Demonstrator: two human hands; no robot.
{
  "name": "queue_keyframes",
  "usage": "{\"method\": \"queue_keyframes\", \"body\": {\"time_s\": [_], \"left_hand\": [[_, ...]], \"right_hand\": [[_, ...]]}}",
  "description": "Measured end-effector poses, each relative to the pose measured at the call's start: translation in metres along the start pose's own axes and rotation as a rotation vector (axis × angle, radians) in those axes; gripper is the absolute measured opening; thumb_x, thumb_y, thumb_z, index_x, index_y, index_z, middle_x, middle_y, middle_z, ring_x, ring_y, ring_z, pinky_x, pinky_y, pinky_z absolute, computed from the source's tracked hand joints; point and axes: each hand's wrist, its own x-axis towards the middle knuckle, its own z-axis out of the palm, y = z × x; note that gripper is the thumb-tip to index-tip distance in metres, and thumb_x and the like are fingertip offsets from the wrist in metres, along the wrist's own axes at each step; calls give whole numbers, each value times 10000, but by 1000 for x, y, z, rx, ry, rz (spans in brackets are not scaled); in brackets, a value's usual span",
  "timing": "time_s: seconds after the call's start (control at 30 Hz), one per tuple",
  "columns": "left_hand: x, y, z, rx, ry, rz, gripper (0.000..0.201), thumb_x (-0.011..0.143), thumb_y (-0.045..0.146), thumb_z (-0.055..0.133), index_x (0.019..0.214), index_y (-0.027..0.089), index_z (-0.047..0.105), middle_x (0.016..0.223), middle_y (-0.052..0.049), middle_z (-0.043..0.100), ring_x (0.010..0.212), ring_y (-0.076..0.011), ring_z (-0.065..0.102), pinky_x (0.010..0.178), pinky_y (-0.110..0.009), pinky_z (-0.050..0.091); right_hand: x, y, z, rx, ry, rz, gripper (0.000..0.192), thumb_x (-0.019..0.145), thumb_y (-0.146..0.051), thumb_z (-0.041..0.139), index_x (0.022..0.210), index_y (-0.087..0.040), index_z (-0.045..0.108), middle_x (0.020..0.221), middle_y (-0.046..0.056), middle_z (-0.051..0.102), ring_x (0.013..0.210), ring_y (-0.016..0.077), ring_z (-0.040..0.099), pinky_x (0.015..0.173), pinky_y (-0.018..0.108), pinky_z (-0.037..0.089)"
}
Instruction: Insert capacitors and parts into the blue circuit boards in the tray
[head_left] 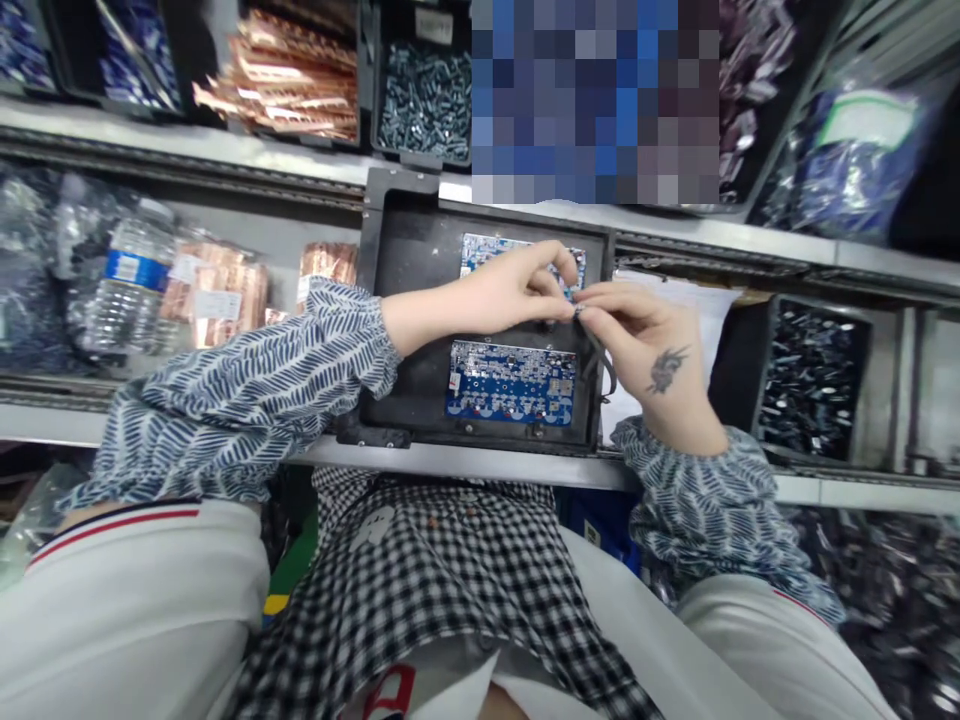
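Two blue circuit boards lie in a black tray (412,400) in front of me. The nearer circuit board (511,385) shows fully, while the farther circuit board (480,247) is partly covered by my left hand (529,285). Over the tray's right side, the fingertips of both hands meet. My right hand (637,335) pinches a small dark piece, too small to name, with thumb and forefinger. The left thumb and fingers close on the same spot; whether they also grip the piece is hard to make out.
Bins of copper strips (300,75) and small metal parts (424,105) stand on the shelf behind. On the left are a plastic bottle (131,275) and wrapped copper pieces (221,295). A bin of dark parts (814,375) and white paper (697,310) sit right.
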Motion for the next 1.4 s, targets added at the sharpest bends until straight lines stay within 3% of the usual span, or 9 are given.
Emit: {"method": "queue_keyframes", "body": {"time_s": [0.13, 0.3, 0.47, 0.6, 0.83, 0.97, 1.07, 1.23, 1.4], "left_hand": [[-7, 29, -19, 389, -45, -31, 273, 932, 271, 745, 1143, 187, 594, 993, -50, 735, 991, -226, 689, 938, -370, 504], [13, 59, -116, 1038, 681, -341, 381, 1083, 331, 506, 1387, 105, 552, 1496, -141, 565, 1376, -276, 418, 1239, -470, 223], [35, 41, -174, 1096, 618, -485, 378, 860, 134, 798, 1187, 0, 663, 1446, -168, 606, 1258, -284, 460, 1217, -490, 227], [33, 25, -182, 1088, 653, -349, 54, 914, 218, 712, 957, 213, 680, 1264, -22, 679, 1090, -228, 379, 1209, -444, 199], [18, 33, -190, 1025, 641, -149, 270, 1058, 367, 554, 799, 309, 500, 1095, -9, 620, 957, -221, 311, 1144, -426, 230], [20, 44, -158, 864, 638, -4, 231, 1029, 255, 630, 802, 279, 598, 1038, 69, 681, 981, -143, 388, 1134, -365, 331], [15, 48, -88, 372, 480, 40, 167, 957, 172, 705, 810, 250, 695, 856, 56, 693, 848, -105, 527, 886, -336, 488], [-8, 41, 18, -233, 177, -212, 132, 967, 23, 641, 959, 149, 682, 799, -2, 675, 761, -116, 630, 783, -314, 504], [-15, 33, 30, -417, 158, -379, 127, 973, 30, 657, 967, 147, 608, 772, -7, 654, 680, -79, 624, 644, -226, 446]], "right_hand": [[-36, -12, -4, -93, 53, -11, 70, 905, -278, 723, 844, -288, 755, 1068, 31, 759, 1004, 247, 730, 892, 465, 601], [-73, 7, 1, -348, 81, -24, 56, 871, -230, 718, 816, -241, 718, 1255, 122, 667, 1183, 333, 656, 962, 551, 566], [-82, 19, 14, -447, 109, 27, 70, 885, -236, 671, 817, -249, 681, 1273, 122, 648, 1191, 327, 641, 1005, 563, 545], [-80, 16, 16, -470, 113, 28, 101, 904, -259, 637, 806, -267, 658, 1253, 125, 651, 1179, 336, 643, 986, 571, 544], [-82, 2, 19, -599, 133, 51, 101, 896, -257, 642, 797, -278, 635, 1284, 115, 657, 1191, 369, 626, 980, 621, 514], [-81, -1, 22, -599, 118, 94, 107, 900, -247, 633, 800, -281, 642, 1317, 113, 656, 1217, 384, 611, 1018, 660, 475], [-81, -3, 25, -619, 92, 83, 125, 913, -236, 621, 794, -275, 639, 1312, 117, 667, 1230, 385, 607, 1019, 655, 467], [-76, -19, 16, -630, 12, 80, 98, 956, -254, 599, 915, -271, 687, 1390, 126, 647, 1290, 406, 575, 1031, 658, 461], [-54, -40, -1, -338, 124, 28, 357, 959, -320, 639, 1316, -313, 653, 1256, 115, 689, 1087, 343, 688, 957, 554, 561]]}}
